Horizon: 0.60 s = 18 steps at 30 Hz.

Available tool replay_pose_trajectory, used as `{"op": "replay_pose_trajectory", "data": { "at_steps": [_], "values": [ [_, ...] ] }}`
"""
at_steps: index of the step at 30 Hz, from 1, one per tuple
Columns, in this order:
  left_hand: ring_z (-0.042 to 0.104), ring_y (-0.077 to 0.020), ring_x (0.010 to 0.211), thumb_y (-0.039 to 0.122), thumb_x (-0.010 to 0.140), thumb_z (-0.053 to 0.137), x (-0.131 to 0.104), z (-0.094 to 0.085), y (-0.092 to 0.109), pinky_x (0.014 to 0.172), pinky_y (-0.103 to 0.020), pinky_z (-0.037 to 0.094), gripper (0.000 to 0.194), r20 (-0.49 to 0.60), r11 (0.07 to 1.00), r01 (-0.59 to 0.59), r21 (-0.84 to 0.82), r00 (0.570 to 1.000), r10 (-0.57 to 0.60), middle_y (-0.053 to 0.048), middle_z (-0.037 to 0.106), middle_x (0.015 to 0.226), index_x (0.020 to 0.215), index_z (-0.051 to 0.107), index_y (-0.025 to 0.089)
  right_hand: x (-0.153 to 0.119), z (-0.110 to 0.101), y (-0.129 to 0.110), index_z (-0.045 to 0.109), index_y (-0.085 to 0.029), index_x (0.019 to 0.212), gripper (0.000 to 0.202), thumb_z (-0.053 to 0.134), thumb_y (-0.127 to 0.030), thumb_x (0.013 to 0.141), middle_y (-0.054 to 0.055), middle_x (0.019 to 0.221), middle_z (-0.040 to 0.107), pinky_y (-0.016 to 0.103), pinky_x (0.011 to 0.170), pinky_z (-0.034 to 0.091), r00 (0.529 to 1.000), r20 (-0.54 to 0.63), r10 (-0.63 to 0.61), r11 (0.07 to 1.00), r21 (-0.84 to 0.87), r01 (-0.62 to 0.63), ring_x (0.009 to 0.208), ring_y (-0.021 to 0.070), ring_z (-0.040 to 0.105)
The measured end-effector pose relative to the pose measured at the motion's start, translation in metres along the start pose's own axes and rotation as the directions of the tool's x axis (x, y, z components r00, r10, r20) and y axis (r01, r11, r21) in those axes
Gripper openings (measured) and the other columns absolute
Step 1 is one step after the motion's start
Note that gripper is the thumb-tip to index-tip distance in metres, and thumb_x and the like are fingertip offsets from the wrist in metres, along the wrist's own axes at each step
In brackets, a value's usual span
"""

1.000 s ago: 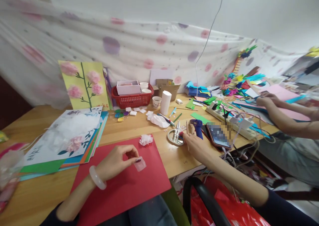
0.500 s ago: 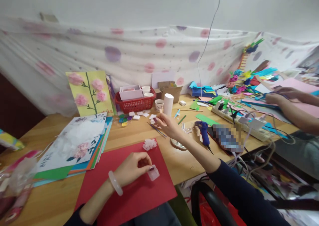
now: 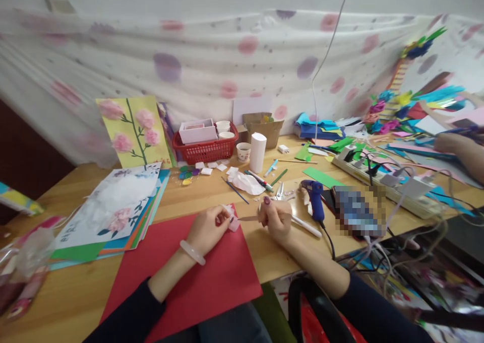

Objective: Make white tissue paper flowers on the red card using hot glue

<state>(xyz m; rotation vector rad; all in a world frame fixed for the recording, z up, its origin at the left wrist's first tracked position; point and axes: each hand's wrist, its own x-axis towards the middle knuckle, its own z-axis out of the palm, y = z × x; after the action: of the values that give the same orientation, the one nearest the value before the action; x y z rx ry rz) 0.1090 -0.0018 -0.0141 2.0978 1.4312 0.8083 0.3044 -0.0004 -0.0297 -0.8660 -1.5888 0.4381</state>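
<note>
Jutting from left hand (image 3: 207,230), pink paper (image 3: 235,225)

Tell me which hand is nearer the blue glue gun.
Right. The right hand is a short way left of the blue glue gun, not touching it; the left hand is farther left, over the red sheet.

2 navy sleeves (image 3: 378,309) and 1 pale bangle (image 3: 192,253) show.

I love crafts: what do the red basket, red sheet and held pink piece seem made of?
Red basket: probably plastic, slight sheen, slotted wall. Red sheet: likely card, matte, flat, evenly coloured. Pink piece: perhaps paper or film; thin, finish unclear.
</note>
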Motion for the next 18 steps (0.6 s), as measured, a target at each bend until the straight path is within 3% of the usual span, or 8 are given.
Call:
{"op": "replay_pose_trajectory", "data": {
  "at_steps": [5,12,18],
  "values": [
    [0.058,-0.0147,0.064,0.021,0.081,0.059,0.008,0.002,0.001,0.062,-0.025,0.042,0.009,-0.036,1.0,-0.022,-0.003,0.999,0.022,0.0,0.068,0.072,0.073,0.063,0.02,0.005,0.005,-0.005,0.051,-0.02,0.044,0.06,0.037,-0.034,0.101,-0.002,0.037,0.048,0.021,0.043,0.035,0.983,0.009,-0.184,0.968,-0.173,0.183,0.036,0.0071,0.048],
    [0.054,-0.0133,0.059,0.021,0.082,0.06,0.014,0.007,-0.01,0.058,-0.024,0.041,0.008,-0.104,0.999,-0.023,-0.033,0.994,0.019,0.001,0.064,0.067,0.075,0.065,0.018,0.004,0.008,-0.001,0.053,-0.02,0.047,0.058,0.036,-0.032,0.101,-0.002,0.039,0.051,0.021,0.044,0.037,0.981,0.029,-0.19,0.958,-0.212,0.192,0.037,0.0072,0.05],
    [0.057,-0.0177,0.072,0.025,0.081,0.063,0.015,0.007,-0.014,0.069,-0.029,0.046,0.008,-0.146,0.999,-0.044,0.0,0.988,0.044,-0.001,0.059,0.074,0.079,0.063,0.018,0.004,0.013,0.005,0.056,-0.019,0.052,0.053,0.038,-0.03,0.101,-0.002,0.042,0.053,0.021,0.045,0.038,0.978,0.08,-0.193,0.949,-0.239,0.207,0.038,0.0083,0.051]
  ]
}}
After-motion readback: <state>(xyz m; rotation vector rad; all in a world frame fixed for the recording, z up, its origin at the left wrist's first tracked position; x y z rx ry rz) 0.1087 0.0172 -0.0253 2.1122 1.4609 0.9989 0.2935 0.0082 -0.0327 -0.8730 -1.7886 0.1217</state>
